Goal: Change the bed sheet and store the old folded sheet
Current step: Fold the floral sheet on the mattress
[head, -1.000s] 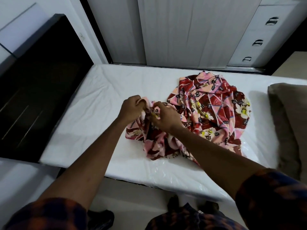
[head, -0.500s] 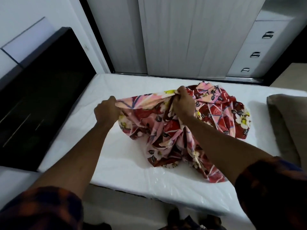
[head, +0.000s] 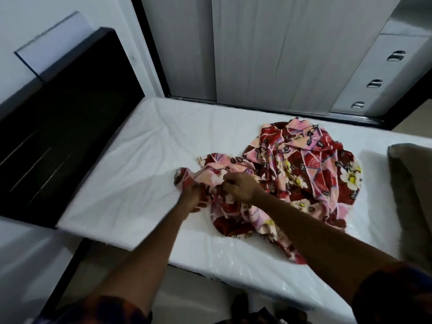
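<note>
at the bottom edge of the frame, 2 dark plaid sleeves (head: 100,309) show, with bare forearms reaching up toward the middle. the left hand (head: 191,195) sits just left of centre at the near left edge of the sheet (head: 304,169), touching the cloth. it is smeared by motion, so i cannot tell whether it grips or only presses. just beside it, the right hand (head: 240,187) has its fingers curled and pinches a fold of the sheet.

the sheet is a red and pink floral cloth, crumpled in a loose heap. it lies on the mattress (head: 140,160) from the centre out to the right of centre, and 1 tail trails down toward the near edge. the mattress is white and bare, and its near side shines like plastic wrap.

a grey-brown pillow (head: 411,183) lies at the right edge, apart from the sheet. a dark headboard (head: 58,125) fills the left side. across the top stands a pale wardrobe (head: 257,54), and in the upper right are 3 drawer handles (head: 374,83).
</note>
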Motion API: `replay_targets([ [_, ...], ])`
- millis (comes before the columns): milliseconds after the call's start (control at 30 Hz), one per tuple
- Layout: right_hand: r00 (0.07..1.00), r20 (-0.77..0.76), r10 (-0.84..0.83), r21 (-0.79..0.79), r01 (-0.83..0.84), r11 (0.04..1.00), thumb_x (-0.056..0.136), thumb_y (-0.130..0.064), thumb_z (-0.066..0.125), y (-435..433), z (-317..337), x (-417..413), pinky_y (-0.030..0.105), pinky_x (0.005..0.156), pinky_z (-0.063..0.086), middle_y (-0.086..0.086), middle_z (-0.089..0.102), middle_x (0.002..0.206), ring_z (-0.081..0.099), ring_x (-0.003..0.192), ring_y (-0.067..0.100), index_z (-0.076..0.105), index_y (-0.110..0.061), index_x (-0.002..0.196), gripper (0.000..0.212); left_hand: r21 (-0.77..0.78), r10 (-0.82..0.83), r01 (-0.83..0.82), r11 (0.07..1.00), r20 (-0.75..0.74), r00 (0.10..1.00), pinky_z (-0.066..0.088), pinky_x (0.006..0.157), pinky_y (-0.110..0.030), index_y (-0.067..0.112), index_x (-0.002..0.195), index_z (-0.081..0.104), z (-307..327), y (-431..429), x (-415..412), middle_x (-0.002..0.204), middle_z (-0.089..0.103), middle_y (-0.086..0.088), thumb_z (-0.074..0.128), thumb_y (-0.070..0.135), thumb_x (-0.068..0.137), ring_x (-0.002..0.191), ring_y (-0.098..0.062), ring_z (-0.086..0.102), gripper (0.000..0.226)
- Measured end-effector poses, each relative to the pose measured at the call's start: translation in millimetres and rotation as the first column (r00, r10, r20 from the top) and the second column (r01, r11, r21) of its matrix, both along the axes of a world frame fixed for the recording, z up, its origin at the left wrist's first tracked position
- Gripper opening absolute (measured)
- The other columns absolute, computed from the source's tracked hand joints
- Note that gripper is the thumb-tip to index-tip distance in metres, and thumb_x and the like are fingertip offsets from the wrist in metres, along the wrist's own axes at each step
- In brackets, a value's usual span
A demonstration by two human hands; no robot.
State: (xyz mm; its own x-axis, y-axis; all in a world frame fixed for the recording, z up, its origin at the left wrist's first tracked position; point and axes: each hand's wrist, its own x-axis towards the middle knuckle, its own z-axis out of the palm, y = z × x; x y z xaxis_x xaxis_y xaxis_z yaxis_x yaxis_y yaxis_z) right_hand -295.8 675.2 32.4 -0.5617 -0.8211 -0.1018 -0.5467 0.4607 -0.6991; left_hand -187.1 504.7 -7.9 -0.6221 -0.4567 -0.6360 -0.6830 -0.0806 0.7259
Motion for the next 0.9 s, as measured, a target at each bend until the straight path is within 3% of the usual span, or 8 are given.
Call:
replay_targets([
  [100, 0.964, -0.011, 0.265, 0.241, -0.254, 0.937, 0.086, -0.041, 0.049, 4.4, -25.1, 35.0, 0.030, 0.063, 0.044, -0.001, 0.057, 0.068, 0.055, 0.066, 0.021, 0.054, -0.027, 0.071, 0.021, 0.271, 0.204, -0.233, 0.934, 0.130, 0.970, 0.050, 0.071, -0.030, 0.009, 0.114, 0.068, -31.2, 30.9, 29.5, 0.094, 0.076, -0.014, 0.041, 0.048, 0.101, 0.082, -0.027, 0.071, 0.049],
  [267, 0.898, 0.166, 0.408, 0.442, -0.438, 0.783, 0.082, -0.039, 0.059, 20.1, -66.6, 90.1, 0.027, 0.065, 0.042, 0.008, 0.072, 0.085, 0.057, 0.072, 0.021, 0.071, -0.012, 0.082, 0.029, 0.510, 0.517, -0.503, 0.697, 0.129, 0.846, 0.048, 0.091, -0.042, 0.013, 0.123, 0.061, -67.8, 34.7, 48.4, 0.114, 0.067, -0.012, 0.030, 0.071, 0.096, 0.097, -0.031, 0.062, 0.071],
  [400, 0.849, 0.298, 0.435, 0.533, -0.527, 0.662, 0.078, -0.049, 0.055, 48.6, -100.9, 125.4, 0.027, 0.069, 0.039, 0.012, 0.070, 0.100, 0.063, 0.091, 0.029, 0.071, -0.010, 0.097, 0.046, 0.249, 0.260, -0.323, 0.913, 0.257, 0.931, 0.050, 0.072, -0.034, 0.012, 0.108, 0.067, -94.2, 30.6, 52.8, 0.106, 0.068, -0.013, 0.069, 0.059, 0.079, 0.088, -0.029, 0.065, 0.055],
  [500, 0.860, 0.362, 0.359, 0.521, -0.506, 0.687, 0.085, -0.041, 0.072, 75.8, -121.1, 128.2, 0.026, 0.079, 0.040, 0.007, 0.068, 0.116, 0.062, 0.108, 0.025, 0.067, -0.017, 0.116, 0.039, 0.124, 0.186, -0.224, 0.967, 0.265, 0.946, 0.047, 0.066, -0.031, 0.005, 0.101, 0.066, -108.1, 42.4, 62.4, 0.098, 0.067, -0.017, 0.063, 0.022, 0.090, 0.077, -0.026, 0.061, 0.020],
  [667, 0.967, 0.245, 0.070, 0.648, -0.217, 0.730, 0.078, -0.029, 0.076, 123.5, -139.2, 90.6, 0.027, 0.082, 0.046, -0.002, 0.066, 0.117, 0.060, 0.107, 0.018, 0.063, -0.028, 0.122, 0.046, -0.046, 0.132, -0.124, 0.991, 0.317, 0.939, 0.049, 0.076, -0.038, 0.004, 0.103, 0.064, -130.0, 72.7, 78.5, 0.107, 0.066, -0.019, 0.057, 0.020, 0.092, 0.095, -0.035, 0.063, 0.020],
  [767, 0.989, 0.095, -0.117, 0.721, 0.012, 0.693, 0.080, -0.029, 0.068, 155.5, -139.3, 60.4, 0.031, 0.075, 0.053, 0.006, 0.070, 0.109, 0.066, 0.099, 0.028, 0.070, -0.024, 0.108, 0.029, -0.409, 0.079, 0.065, 0.910, 0.326, 0.942, 0.049, 0.086, -0.043, 0.009, 0.123, 0.055, -133.0, 96.2, 88.5, 0.122, 0.059, -0.018, 0.067, 0.026, 0.087, 0.111, -0.039, 0.057, 0.042],
  [833, 0.978, 0.050, -0.205, 0.692, 0.114, 0.713, 0.083, -0.029, 0.067, 169.6, -133.7, 44.8, 0.030, 0.069, 0.054, 0.007, 0.074, 0.096, 0.070, 0.085, 0.027, 0.077, -0.018, 0.098, 0.021, -0.562, -0.006, 0.084, 0.823, 0.139, 0.990, 0.052, 0.085, -0.043, 0.013, 0.127, 0.051, -129.7, 110.2, 86.0, 0.122, 0.056, -0.015, 0.074, 0.025, 0.082, 0.111, -0.033, 0.055, 0.052],
  [900, 0.945, 0.103, -0.311, 0.575, 0.199, 0.794, 0.085, -0.026, 0.070, 176.2, -126.2, 33.1, 0.029, 0.067, 0.055, 0.001, 0.074, 0.081, 0.068, 0.069, 0.018, 0.079, -0.017, 0.089, 0.013, -0.601, -0.290, 0.201, 0.773, -0.054, 0.955, 0.052, 0.088, -0.038, 0.013, 0.133, 0.051, -129.1, 126.0, 75.5, 0.125, 0.056, -0.011, 0.079, 0.021, 0.077, 0.113, -0.027, 0.054, 0.063],
])
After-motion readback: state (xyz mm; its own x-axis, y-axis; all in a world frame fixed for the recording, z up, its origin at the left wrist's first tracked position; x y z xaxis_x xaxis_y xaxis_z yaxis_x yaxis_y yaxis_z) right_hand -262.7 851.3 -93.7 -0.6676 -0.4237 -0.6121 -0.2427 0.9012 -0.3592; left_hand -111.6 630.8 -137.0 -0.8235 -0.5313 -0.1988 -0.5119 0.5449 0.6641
